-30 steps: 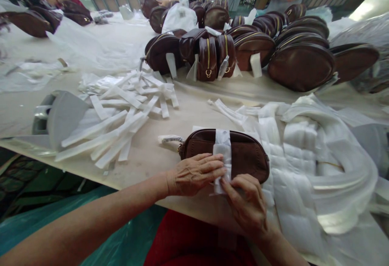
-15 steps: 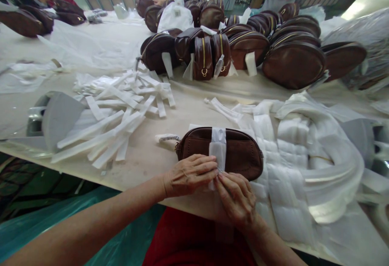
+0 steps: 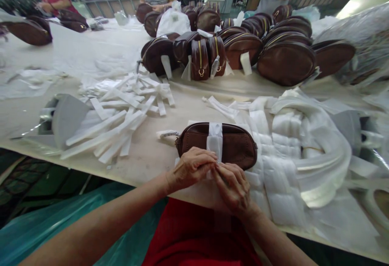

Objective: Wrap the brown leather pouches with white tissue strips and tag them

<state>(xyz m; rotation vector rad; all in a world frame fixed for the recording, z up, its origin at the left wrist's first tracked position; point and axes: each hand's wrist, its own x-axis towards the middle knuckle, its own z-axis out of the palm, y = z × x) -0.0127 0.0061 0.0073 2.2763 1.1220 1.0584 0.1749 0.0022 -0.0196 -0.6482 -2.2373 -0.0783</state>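
A small dark brown bag (image 3: pixel 238 148) lies flat at the table's near edge. Round its middle runs a translucent white strip (image 3: pixel 214 141). My left hand (image 3: pixel 193 165) is closed over the strip's lower end at the bag's near side, fingers bent and pressed together. Against it, my right hand (image 3: pixel 233 187) pinches the same end, its fingertips touching those of the left. What lies right between the fingertips is hidden. A wrapped strap end (image 3: pixel 167 134) sticks out from the bag's left side.
Loose white strips (image 3: pixel 118 120) are heaped left of the bag, beside a grey tape dispenser (image 3: pixel 68 120). Bundled white foam sheets (image 3: pixel 282 176) lie to the right. Finished-looking brown bags (image 3: pixel 285 63) stand in rows behind. Several co-workers stand across the table (image 3: pixel 182 99).
My fingers have drawn closer together at the strip's lower end, with the left hand's fingers more bent. The view has shifted slightly; the bag stays in place on the table.
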